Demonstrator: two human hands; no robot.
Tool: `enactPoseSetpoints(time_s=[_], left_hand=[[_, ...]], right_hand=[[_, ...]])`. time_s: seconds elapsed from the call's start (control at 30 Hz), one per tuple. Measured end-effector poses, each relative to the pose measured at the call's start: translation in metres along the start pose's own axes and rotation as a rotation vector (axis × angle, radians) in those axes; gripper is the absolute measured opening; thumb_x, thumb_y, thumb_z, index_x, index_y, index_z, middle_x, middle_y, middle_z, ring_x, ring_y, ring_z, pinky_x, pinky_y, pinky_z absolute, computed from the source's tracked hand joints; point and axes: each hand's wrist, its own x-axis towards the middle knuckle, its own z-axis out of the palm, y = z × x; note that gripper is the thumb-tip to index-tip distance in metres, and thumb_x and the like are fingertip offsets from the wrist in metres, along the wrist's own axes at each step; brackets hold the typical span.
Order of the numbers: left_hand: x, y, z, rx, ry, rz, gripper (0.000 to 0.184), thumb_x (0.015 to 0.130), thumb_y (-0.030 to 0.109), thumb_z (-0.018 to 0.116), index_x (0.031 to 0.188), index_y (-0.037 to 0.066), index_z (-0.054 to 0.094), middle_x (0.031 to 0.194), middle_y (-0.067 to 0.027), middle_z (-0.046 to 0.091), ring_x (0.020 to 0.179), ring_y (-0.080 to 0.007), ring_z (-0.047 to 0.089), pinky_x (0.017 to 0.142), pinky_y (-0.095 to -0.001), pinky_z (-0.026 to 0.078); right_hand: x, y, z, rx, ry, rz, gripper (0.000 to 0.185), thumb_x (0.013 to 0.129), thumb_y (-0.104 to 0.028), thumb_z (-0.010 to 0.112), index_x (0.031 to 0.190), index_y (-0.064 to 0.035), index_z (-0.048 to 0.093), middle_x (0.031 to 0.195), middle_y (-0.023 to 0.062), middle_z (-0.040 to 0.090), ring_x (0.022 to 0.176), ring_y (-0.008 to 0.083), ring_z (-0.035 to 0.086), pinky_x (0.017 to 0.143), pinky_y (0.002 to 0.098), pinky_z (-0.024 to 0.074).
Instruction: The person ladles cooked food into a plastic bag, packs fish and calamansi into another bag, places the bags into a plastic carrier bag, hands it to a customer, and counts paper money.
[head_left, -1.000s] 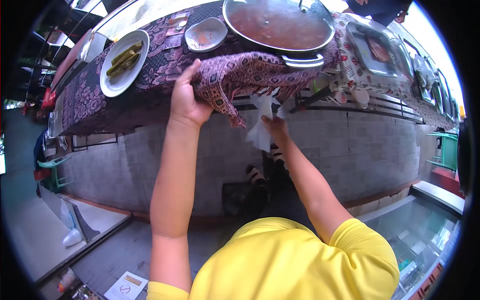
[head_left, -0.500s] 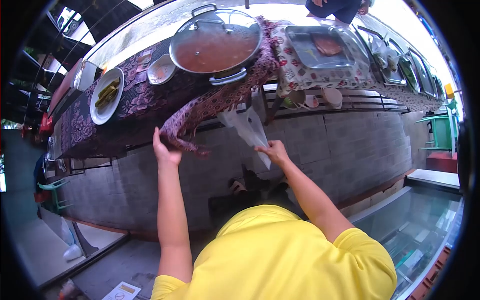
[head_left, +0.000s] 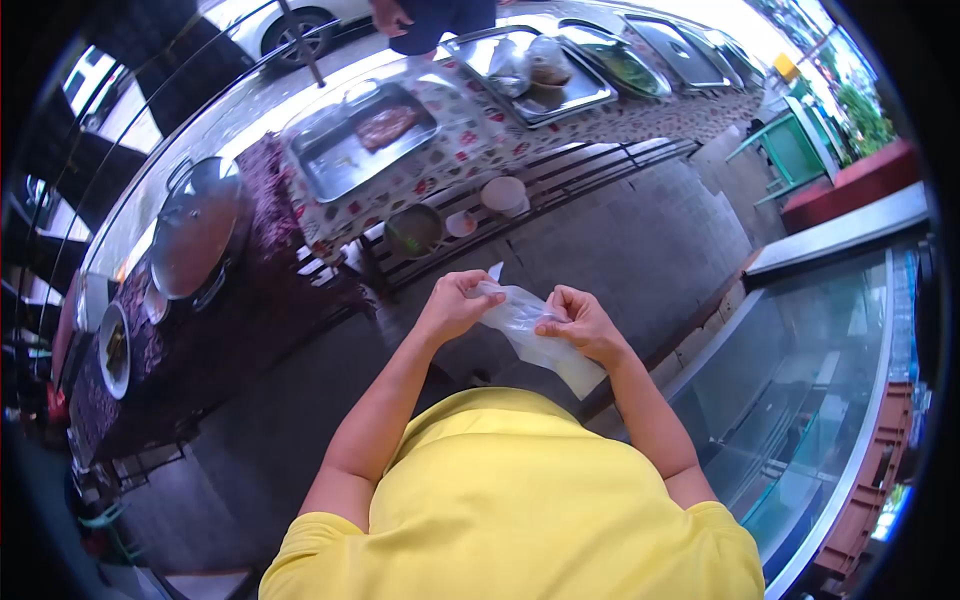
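A thin, clear plastic bag (head_left: pixel 525 316) is stretched between my two hands in front of my chest. My left hand (head_left: pixel 462 305) pinches its upper left end, and a small tip of plastic sticks up past the fingers. With thumb and bent fingers, my right hand (head_left: pixel 582 325) grips the bag's right side. The bag's lower part hangs down below the right hand. It looks flat, with nothing visible inside.
Ahead, a metal tray (head_left: pixel 362 143) with meat stands on a patterned tablecloth (head_left: pixel 470 135). A lidded pot (head_left: pixel 197 235) and an oval plate (head_left: pixel 114 352) are at left. More trays (head_left: pixel 590 90) stretch right. A glass case (head_left: pixel 790 390) flanks my right; a person (head_left: pixel 440 22) stands beyond the table.
My left hand has left the cloth edge and now holds the bag along with my right hand. My view has turned right, so the pot and table appear farther left.
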Motion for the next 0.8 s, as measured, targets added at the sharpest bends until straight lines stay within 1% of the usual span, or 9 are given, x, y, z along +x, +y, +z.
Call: enactPoseSetpoints(time_s=[0.13, 0.23, 0.27, 0.33, 0.5, 0.63, 0.67, 0.77, 0.8], left_hand=[[0.048, 0.05, 0.056, 0.065, -0.07, 0.274, 0.011, 0.078, 0.003, 0.065, 0.089, 0.003, 0.068, 0.08, 0.0001, 0.059, 0.075, -0.0091, 0.056, 0.066, -0.0224, 0.044], [0.079, 0.082, 0.094, 0.16, -0.105, 0.44, 0.019, 0.075, 0.007, 0.067, 0.094, 0.008, 0.068, 0.076, -0.0036, 0.058, 0.069, -0.0146, 0.056, 0.063, -0.0256, 0.045], [0.092, 0.088, 0.11, -0.012, -0.023, 0.529, 0.018, 0.074, 0.011, 0.071, 0.091, 0.006, 0.065, 0.075, -0.0032, 0.055, 0.065, -0.0128, 0.052, 0.061, -0.0255, 0.043], [0.116, 0.102, 0.116, 0.058, -0.051, 0.38, 0.018, 0.074, 0.014, 0.073, 0.086, 0.004, 0.063, 0.074, -0.0031, 0.055, 0.065, -0.0112, 0.051, 0.059, -0.0248, 0.043], [0.196, 0.116, 0.124, -0.145, -0.299, 0.068, 0.022, 0.074, 0.017, 0.075, 0.08, 0.003, 0.059, 0.065, 0.0026, 0.054, 0.061, -0.0055, 0.05, 0.057, -0.0187, 0.039], [0.263, 0.143, 0.144, -0.427, -0.227, 0.09, 0.015, 0.084, 0.016, 0.066, 0.081, 0.004, 0.059, 0.063, 0.0045, 0.053, 0.056, -0.0037, 0.047, 0.054, -0.0178, 0.037], [0.283, 0.143, 0.153, -0.558, -0.268, 0.14, 0.015, 0.087, 0.018, 0.063, 0.082, 0.004, 0.059, 0.064, 0.0038, 0.055, 0.056, -0.0034, 0.048, 0.052, -0.0178, 0.037], [0.312, 0.166, 0.175, -0.552, -0.421, 0.158, 0.019, 0.089, 0.025, 0.06, 0.083, 0.007, 0.059, 0.065, 0.0048, 0.054, 0.05, -0.0024, 0.04, 0.046, -0.0185, 0.029], [0.313, 0.177, 0.175, -0.451, -0.585, 0.102, 0.022, 0.09, 0.028, 0.058, 0.085, 0.006, 0.06, 0.064, 0.0042, 0.054, 0.051, -0.0028, 0.04, 0.047, -0.0189, 0.03]], right_hand=[[-0.027, -0.024, -0.038, -0.04, 0.179, -0.026, 0.022, 0.074, -0.013, 0.075, 0.083, -0.0051, 0.056, 0.078, -0.0009, 0.056, 0.07, 0.0057, 0.05, 0.062, 0.0203, 0.0398], [-0.02, -0.036, -0.067, 0.025, 0.318, -0.068, 0.017, 0.081, -0.017, 0.069, 0.086, -0.0034, 0.06, 0.074, -0.002, 0.056, 0.068, 0.0054, 0.05, 0.063, 0.0203, 0.0401], [-0.015, -0.04, -0.081, 0.029, 0.354, -0.053, 0.016, 0.083, -0.017, 0.067, 0.087, -0.0029, 0.061, 0.072, -0.0025, 0.056, 0.066, 0.0051, 0.049, 0.063, 0.0207, 0.0401], [-0.006, -0.047, -0.112, -0.164, 0.439, -0.108, 0.015, 0.089, -0.015, 0.057, 0.086, -0.0022, 0.065, 0.069, -0.004, 0.056, 0.065, 0.0043, 0.048, 0.061, 0.0206, 0.04], [0.013, -0.07, -0.188, -0.062, 0.648, -0.163, 0.018, 0.091, -0.016, 0.055, 0.093, -0.0001, 0.065, 0.072, -0.0031, 0.058, 0.066, 0.0033, 0.048, 0.06, 0.0189, 0.0395], [0.023, -0.087, -0.255, -0.036, 0.596, -0.12, 0.018, 0.091, -0.018, 0.056, 0.093, -0.0013, 0.065, 0.076, -0.0016, 0.06, 0.067, 0.0045, 0.051, 0.062, 0.0199, 0.0415], [0.025, -0.089, -0.268, -0.055, 0.558, -0.088, 0.018, 0.091, -0.018, 0.057, 0.093, -0.0018, 0.064, 0.078, -0.0008, 0.061, 0.067, 0.0051, 0.052, 0.062, 0.0197, 0.0423], [0.037, -0.098, -0.293, 0.361, 0.521, -0.215, 0.016, 0.09, -0.02, 0.057, 0.087, -0.0044, 0.061, 0.077, 0.0001, 0.061, 0.062, 0.0052, 0.052, 0.059, 0.0221, 0.044], [0.041, -0.108, -0.3, 0.463, 0.532, -0.229, 0.014, 0.089, -0.019, 0.058, 0.086, -0.0054, 0.059, 0.076, 0.001, 0.062, 0.062, 0.006, 0.053, 0.059, 0.0223, 0.0446]])
